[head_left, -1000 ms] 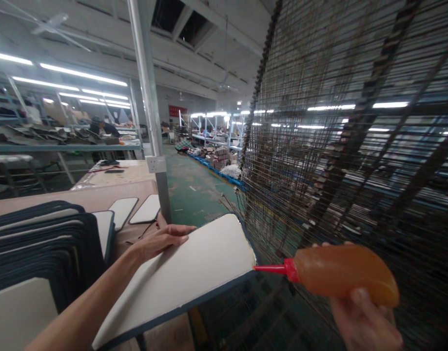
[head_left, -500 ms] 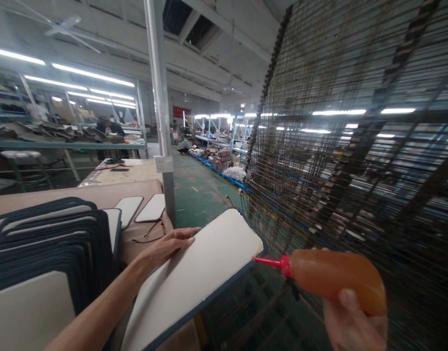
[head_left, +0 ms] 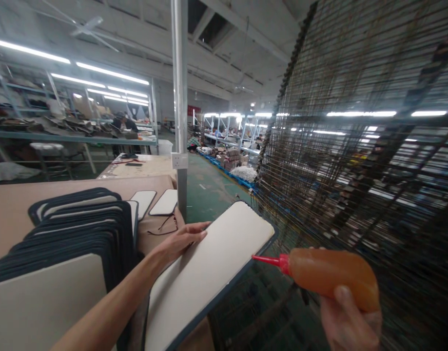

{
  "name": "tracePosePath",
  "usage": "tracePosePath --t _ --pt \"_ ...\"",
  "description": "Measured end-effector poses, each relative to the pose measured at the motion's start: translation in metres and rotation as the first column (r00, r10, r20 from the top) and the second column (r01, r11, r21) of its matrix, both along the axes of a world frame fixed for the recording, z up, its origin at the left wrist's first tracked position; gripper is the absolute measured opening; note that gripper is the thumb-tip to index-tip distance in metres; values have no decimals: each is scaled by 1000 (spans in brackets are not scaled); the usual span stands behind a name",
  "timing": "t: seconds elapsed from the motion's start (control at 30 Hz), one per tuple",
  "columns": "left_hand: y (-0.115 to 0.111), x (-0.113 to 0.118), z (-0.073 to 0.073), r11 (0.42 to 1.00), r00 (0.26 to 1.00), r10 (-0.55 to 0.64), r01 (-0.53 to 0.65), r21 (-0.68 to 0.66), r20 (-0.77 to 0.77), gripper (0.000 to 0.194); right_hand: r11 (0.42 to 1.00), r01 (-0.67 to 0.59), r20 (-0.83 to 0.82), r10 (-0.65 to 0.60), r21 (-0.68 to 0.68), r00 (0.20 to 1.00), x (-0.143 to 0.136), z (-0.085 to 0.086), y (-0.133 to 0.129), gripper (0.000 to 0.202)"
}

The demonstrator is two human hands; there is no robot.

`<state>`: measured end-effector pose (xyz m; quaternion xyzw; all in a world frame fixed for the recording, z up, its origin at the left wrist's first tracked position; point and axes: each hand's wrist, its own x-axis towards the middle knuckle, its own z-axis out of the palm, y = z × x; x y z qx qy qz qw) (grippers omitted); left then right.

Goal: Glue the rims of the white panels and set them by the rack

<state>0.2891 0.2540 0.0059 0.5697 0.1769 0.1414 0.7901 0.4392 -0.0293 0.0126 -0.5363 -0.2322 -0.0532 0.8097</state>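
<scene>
My left hand (head_left: 189,237) grips the far-left edge of a cream panel (head_left: 216,263) with rounded corners and a dark blue border; the panel tilts up toward the right. Closed around the lower side of an orange-brown glue bottle (head_left: 333,275) is my right hand (head_left: 350,317), thumb on the bottle's side. The bottle lies nearly level, and its red nozzle (head_left: 265,260) points left, its tip at the panel's right-hand edge. A thin bead shows along the border near the upper right corner. Part of the panel is cut off below.
Stacked dark-edged panels (head_left: 81,243) stand on the brown-covered table (head_left: 11,200) at left. Two smaller panels (head_left: 164,202) and a dark cord (head_left: 165,228) lie beyond. A metal post (head_left: 180,87) rises behind. At right stands a tall wire rack (head_left: 340,122). A person (head_left: 123,124) sits farther back.
The nozzle tip has travelled along the panel's right edge, away from the upper right corner and toward me. The view has swung slightly left. Both hands keep their holds.
</scene>
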Motion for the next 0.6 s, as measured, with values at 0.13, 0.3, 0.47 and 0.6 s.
tracePosePath --t 0.13,0.3,0.47,0.6 --pt "2 -5 1 1000 1000 -9 9 -2 17 62 1000 -3 -20 3 -5 1000 -2 -3 6 50" --pt "7 -6 1 1000 1000 6 -6 8 27 63 999 -32 2 32 -41 999 -7 -8 13 52" --pt "9 -5 1 999 999 35 -35 6 12 67 995 -70 -10 70 -77 998 -10 -4 13 53" --pt "10 -4 5 1000 1000 28 -28 3 6 71 985 -95 -49 89 -146 995 -13 2 14 41"
